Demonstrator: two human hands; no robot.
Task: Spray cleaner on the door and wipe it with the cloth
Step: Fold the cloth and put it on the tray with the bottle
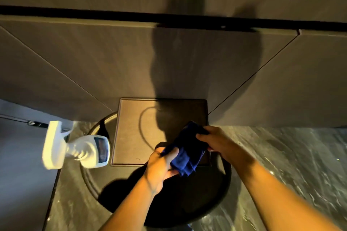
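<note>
Cloth (185,153): dark blue, bunched, above round tray (223,180). Left hand (161,165) and right hand (216,141), each grip closed on it, likely refolding for wiping. Spray bottle (82,151): left of tray, released. Door (169,62): beyond tray.

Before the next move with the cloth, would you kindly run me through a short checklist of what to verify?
1. Cloth in hand: ok, both the left hand and right hand grip it.
2. Cloth folded into a pad: not ok, it is bunched up.
3. Spray bottle within reach: ok, standing at the left on the round tray.
4. Cleaner already on the door: cannot tell, too dim.
5. Door face unobstructed: ok.
</note>
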